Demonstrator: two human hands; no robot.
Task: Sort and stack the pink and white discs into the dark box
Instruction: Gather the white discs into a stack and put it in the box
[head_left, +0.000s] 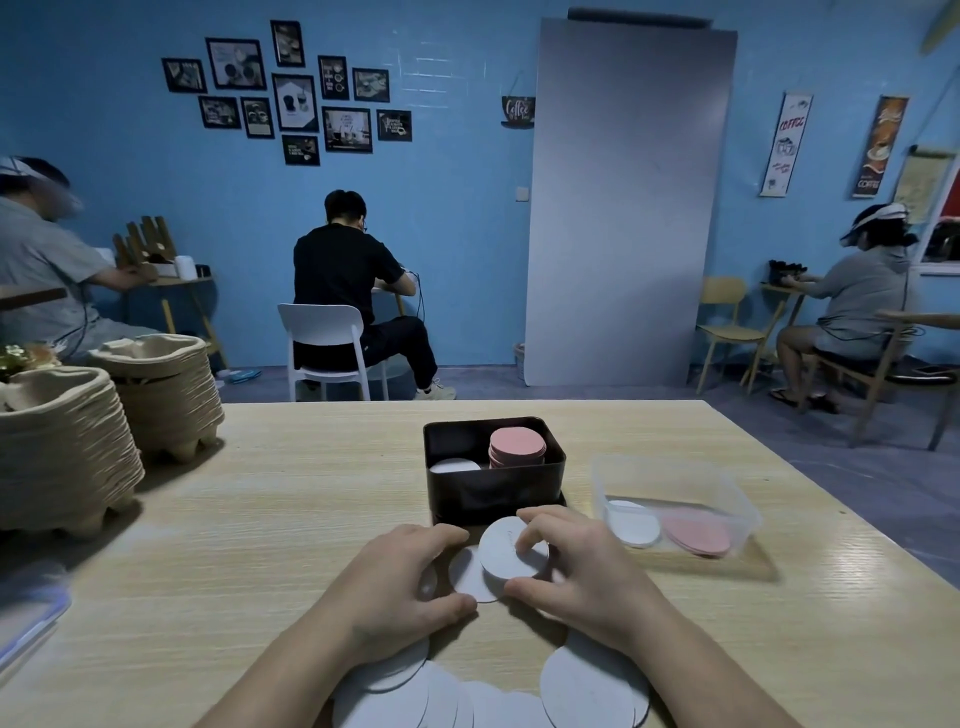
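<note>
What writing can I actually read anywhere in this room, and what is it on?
"Coffee": dark hanging sign.
"COFFEE": white banner, in red letters.
"COFFEE": dark banner, near its bottom, somewhat blurred.
Framed pictures: text too small to read.
White disc: faint mark, unreadable.

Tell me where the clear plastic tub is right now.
In the head view, the clear plastic tub sits on the right side of the table, just right of the dark box, holding white discs and pink discs.
</note>
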